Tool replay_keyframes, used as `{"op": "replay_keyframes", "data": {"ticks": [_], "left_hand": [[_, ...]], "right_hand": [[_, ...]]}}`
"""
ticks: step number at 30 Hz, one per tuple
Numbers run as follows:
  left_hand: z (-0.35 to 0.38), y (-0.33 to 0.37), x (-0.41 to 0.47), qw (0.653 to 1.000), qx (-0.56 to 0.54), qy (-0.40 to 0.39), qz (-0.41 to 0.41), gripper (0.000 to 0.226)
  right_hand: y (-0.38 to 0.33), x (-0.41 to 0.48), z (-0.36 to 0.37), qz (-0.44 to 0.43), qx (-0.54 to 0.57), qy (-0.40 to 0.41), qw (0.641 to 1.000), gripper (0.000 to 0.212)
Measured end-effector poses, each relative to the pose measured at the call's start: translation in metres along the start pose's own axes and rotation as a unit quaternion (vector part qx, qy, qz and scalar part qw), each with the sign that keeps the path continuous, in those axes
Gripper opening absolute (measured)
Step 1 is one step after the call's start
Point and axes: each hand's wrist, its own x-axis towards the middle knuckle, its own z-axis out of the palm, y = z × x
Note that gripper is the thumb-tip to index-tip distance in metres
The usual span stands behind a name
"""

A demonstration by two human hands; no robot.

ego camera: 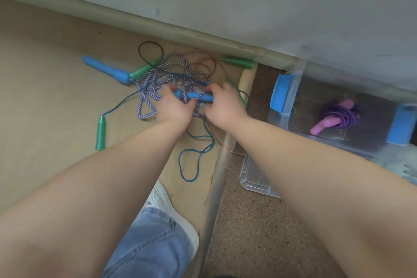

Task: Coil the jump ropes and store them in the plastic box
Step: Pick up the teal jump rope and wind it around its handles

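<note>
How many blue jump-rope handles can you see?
2. A loose handle lies on the floor left of the tangle; a second handle is gripped by the left hand and right hand. More may hide within it.

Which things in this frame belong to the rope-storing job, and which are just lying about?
Job: left hand and right hand, both gripping a blue handle; striped rope tangle; other blue handle; green handle; teal rope; plastic box holding the coiled purple rope.
Lying about: white shoe; pole; baseboard.
</note>
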Motion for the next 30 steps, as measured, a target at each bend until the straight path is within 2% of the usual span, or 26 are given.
{"op": "replay_keyframes", "data": {"ticks": [5,9,11,13,15,18,24,27,30], "left_hand": [[0.003,0.008,-0.002,0.999,-0.041,0.011,-0.021,0.033],[-0.002,0.004,-0.006,0.987,-0.151,-0.049,-0.030,0.018],[-0.010,0.006,-0.013,0.986,-0.156,-0.052,-0.014,0.019],[-0.021,0.012,-0.022,0.990,-0.138,-0.042,0.000,0.016],[-0.031,0.020,-0.033,0.988,-0.150,-0.040,0.002,0.018],[-0.046,0.034,-0.052,0.984,-0.169,-0.052,0.020,0.022],[-0.076,0.054,-0.092,0.965,-0.231,-0.103,0.068,0.023],[-0.092,0.062,-0.112,0.950,-0.279,-0.129,0.053,0.015],[-0.106,0.070,-0.130,0.928,-0.336,-0.152,0.044,0.019]], "right_hand": [[0.013,-0.005,0.008,-0.048,-0.048,0.028,0.997,0.043],[0.015,-0.012,0.002,-0.070,-0.079,0.073,0.992,0.021],[0.012,-0.019,-0.005,-0.071,-0.033,0.075,0.994,0.019],[0.009,-0.026,-0.014,-0.042,0.063,0.074,0.994,0.016],[0.006,-0.036,-0.025,-0.011,0.145,0.056,0.988,0.013],[0.003,-0.056,-0.043,-0.008,0.177,0.027,0.984,0.010],[0.003,-0.104,-0.077,0.004,0.143,0.005,0.990,0.021],[0.006,-0.131,-0.091,-0.033,0.112,-0.083,0.990,0.014],[0.007,-0.156,-0.100,-0.069,0.053,-0.148,0.985,0.010]]}}
